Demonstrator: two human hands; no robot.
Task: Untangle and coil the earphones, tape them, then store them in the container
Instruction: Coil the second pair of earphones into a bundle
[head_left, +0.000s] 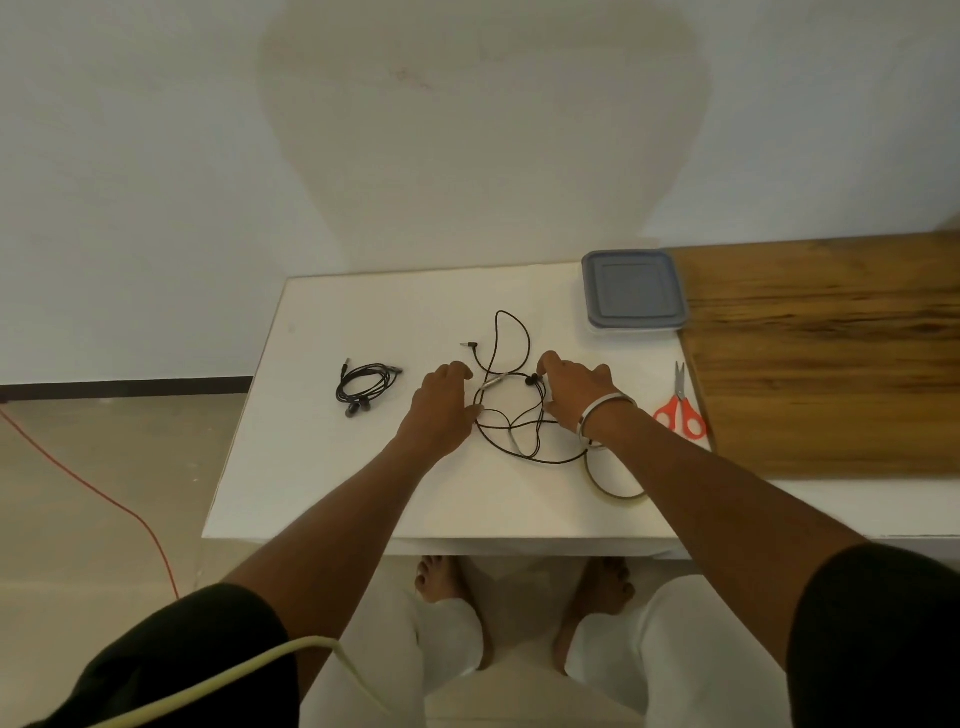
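Currently both hands work at the loose earphones (511, 410), which lie spread in tangled loops at the middle of the white tabletop (322, 488). The left hand (441, 410) rests at the left edge of the tangle, fingers curled down; the thumb appears to touch the cord, but whether it pinches it cannot be told. The right hand (574, 392) reaches in from the right, fingertips curled at an earbud (531, 380) and seemingly nipping the cord there. The plug (470, 345) lies free at the far side, clear of the crossings.

Step in hand, by judgement: untangling, early stage. Several crossings remain near the front loop.

To do it well: hold one end fixed, likely the earbud, and follow the cord along, lifting each loop over and not pulling it tight. Pulling hard would likely set a knot. The free plug end is probably the easier one to thread back through the crossings.

A second pair (363, 387), already coiled, sits well apart to the left. The tape (615, 491) lies near the right wrist, partly under it; scissors (680, 413) just to the right. The container (632, 291), lid on, stands at the far right of the tabletop.
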